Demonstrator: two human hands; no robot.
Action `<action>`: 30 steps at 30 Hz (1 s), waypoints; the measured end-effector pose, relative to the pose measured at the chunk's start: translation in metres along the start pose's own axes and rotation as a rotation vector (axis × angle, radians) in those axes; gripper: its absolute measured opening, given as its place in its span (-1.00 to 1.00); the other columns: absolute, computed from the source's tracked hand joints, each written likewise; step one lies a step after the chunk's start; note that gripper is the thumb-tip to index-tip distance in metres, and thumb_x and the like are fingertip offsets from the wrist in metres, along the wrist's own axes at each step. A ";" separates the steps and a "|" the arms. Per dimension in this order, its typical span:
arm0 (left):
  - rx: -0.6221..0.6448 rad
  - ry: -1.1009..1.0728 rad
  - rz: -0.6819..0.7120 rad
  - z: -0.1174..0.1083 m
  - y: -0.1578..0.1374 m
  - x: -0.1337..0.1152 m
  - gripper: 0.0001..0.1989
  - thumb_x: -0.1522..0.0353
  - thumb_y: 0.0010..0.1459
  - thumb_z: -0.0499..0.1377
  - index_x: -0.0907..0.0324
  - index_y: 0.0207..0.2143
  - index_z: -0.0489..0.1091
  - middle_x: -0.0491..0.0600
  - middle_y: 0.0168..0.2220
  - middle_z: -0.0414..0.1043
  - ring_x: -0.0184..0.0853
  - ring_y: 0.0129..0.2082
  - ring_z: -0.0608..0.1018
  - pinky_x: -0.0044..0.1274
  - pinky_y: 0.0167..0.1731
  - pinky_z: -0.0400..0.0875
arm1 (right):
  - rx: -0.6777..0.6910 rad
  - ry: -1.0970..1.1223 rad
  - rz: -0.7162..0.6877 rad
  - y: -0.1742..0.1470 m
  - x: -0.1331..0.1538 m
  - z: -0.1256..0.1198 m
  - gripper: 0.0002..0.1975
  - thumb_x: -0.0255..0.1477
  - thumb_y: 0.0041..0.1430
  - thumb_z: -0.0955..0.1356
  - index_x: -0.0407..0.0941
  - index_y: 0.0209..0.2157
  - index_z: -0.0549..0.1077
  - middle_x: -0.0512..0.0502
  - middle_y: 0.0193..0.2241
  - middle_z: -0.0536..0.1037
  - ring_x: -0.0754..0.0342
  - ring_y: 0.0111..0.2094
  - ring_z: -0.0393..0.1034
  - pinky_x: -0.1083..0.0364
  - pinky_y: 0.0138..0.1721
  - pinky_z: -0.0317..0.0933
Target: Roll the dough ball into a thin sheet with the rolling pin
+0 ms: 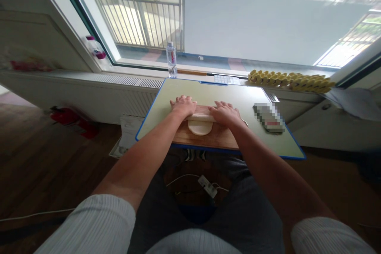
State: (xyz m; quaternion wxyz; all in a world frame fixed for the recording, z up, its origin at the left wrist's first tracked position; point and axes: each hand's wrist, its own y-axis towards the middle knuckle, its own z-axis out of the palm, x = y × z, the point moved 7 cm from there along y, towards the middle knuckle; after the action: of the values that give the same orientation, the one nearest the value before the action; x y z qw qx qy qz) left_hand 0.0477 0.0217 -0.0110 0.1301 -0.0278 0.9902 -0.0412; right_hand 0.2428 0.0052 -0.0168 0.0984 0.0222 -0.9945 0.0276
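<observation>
In the head view, a pale rolling pin lies across a piece of white dough. The dough's near part shows as a smooth, flat rounded shape; the pin covers some of it. My left hand is over the pin's left end, fingers curled over it. At the right end, my right hand grips the pin in the same way. Beneath them is a brown wooden board, at the near edge of a small pale table with blue edging.
A flat dark object, blurred out, lies on the table's right side. Behind the table stand a clear water bottle and a yellow scalloped item on the window sill. On the floor are a red fire extinguisher and a white power strip.
</observation>
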 end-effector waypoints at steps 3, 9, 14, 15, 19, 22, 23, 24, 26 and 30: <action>0.001 0.014 0.022 -0.001 -0.012 -0.001 -0.41 0.07 0.41 -0.13 0.03 0.33 0.35 0.16 0.45 0.24 0.09 0.42 0.28 0.12 0.38 0.08 | -0.024 -0.047 -0.030 -0.012 0.003 0.000 -0.26 0.01 0.47 0.07 -0.06 0.48 0.22 -0.30 0.43 0.29 -0.34 0.38 0.18 -0.32 0.31 0.07; -0.023 -0.002 0.052 -0.001 -0.040 0.000 -0.45 0.11 0.42 -0.15 -0.01 0.29 0.38 0.13 0.42 0.29 0.06 0.38 0.32 0.12 0.35 0.14 | -0.129 -0.197 -0.209 -0.054 0.018 -0.009 -0.48 -0.22 0.53 0.09 0.02 0.29 0.48 -0.26 0.39 0.36 -0.30 0.30 0.27 -0.29 0.26 0.10; -0.085 0.004 0.064 -0.001 -0.064 0.000 -0.48 0.11 0.43 -0.14 -0.09 0.30 0.36 0.08 0.43 0.29 0.03 0.38 0.34 0.09 0.36 0.13 | -0.146 -0.257 -0.265 -0.084 0.024 -0.013 -0.51 -0.26 0.55 0.10 0.06 0.28 0.48 -0.22 0.39 0.37 -0.31 0.36 0.19 -0.36 0.26 0.08; -0.093 0.009 0.065 -0.001 -0.067 0.000 -0.48 0.12 0.43 -0.14 -0.10 0.30 0.36 0.07 0.43 0.29 0.01 0.39 0.33 0.07 0.37 0.12 | -0.144 -0.243 -0.239 -0.087 0.023 -0.014 -0.50 -0.24 0.56 0.09 0.05 0.30 0.46 -0.23 0.38 0.38 -0.31 0.37 0.19 -0.36 0.27 0.08; -0.113 0.019 0.076 0.000 -0.073 0.001 -0.49 0.13 0.44 -0.15 -0.10 0.29 0.37 0.07 0.41 0.32 -0.02 0.39 0.33 0.05 0.38 0.12 | -0.150 -0.177 -0.147 -0.087 0.019 -0.014 -0.45 -0.16 0.57 0.06 -0.01 0.33 0.42 -0.29 0.33 0.43 -0.28 0.35 0.22 -0.34 0.28 0.09; -0.116 0.018 0.081 0.001 -0.069 0.001 -0.49 0.13 0.44 -0.15 -0.11 0.29 0.38 0.06 0.41 0.32 -0.02 0.38 0.34 0.05 0.37 0.13 | -0.172 -0.165 -0.162 -0.083 0.020 -0.014 -0.46 -0.17 0.56 0.06 -0.01 0.29 0.46 -0.29 0.29 0.47 -0.28 0.32 0.24 -0.33 0.25 0.11; -0.114 0.018 0.079 0.001 -0.066 0.001 -0.49 0.13 0.44 -0.15 -0.11 0.28 0.39 0.06 0.41 0.32 -0.01 0.37 0.35 0.05 0.37 0.14 | -0.182 -0.165 -0.167 -0.082 0.020 -0.014 -0.46 -0.18 0.56 0.06 -0.01 0.27 0.48 -0.29 0.28 0.48 -0.27 0.31 0.25 -0.33 0.24 0.12; -0.111 0.017 0.078 0.001 -0.064 0.001 -0.48 0.12 0.44 -0.15 -0.11 0.28 0.39 0.06 0.40 0.33 -0.01 0.37 0.35 0.05 0.36 0.14 | -0.193 -0.164 -0.168 -0.080 0.019 -0.014 -0.46 -0.18 0.56 0.06 0.00 0.25 0.49 -0.28 0.27 0.49 -0.27 0.30 0.27 -0.32 0.23 0.13; -0.103 0.012 0.075 0.001 -0.058 0.001 -0.48 0.12 0.44 -0.15 -0.09 0.27 0.40 0.07 0.40 0.33 0.01 0.36 0.36 0.06 0.36 0.15 | -0.216 -0.163 -0.170 -0.076 0.018 -0.015 -0.47 -0.18 0.56 0.06 0.00 0.22 0.51 -0.26 0.24 0.52 -0.24 0.26 0.31 -0.28 0.22 0.15; -0.093 0.003 0.081 -0.001 -0.047 0.000 -0.47 0.12 0.43 -0.15 -0.07 0.26 0.41 0.09 0.40 0.32 0.05 0.36 0.35 0.12 0.34 0.15 | -0.234 -0.179 -0.187 -0.064 0.017 -0.014 -0.49 -0.17 0.56 0.07 0.04 0.19 0.52 -0.21 0.18 0.56 -0.22 0.19 0.36 -0.23 0.21 0.16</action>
State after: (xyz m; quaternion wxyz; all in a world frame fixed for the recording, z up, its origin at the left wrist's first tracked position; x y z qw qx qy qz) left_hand 0.0492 -0.0247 -0.0061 0.1289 0.0062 0.9916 0.0100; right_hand 0.2317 -0.0588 0.0038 0.0137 0.1055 -0.9893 -0.0995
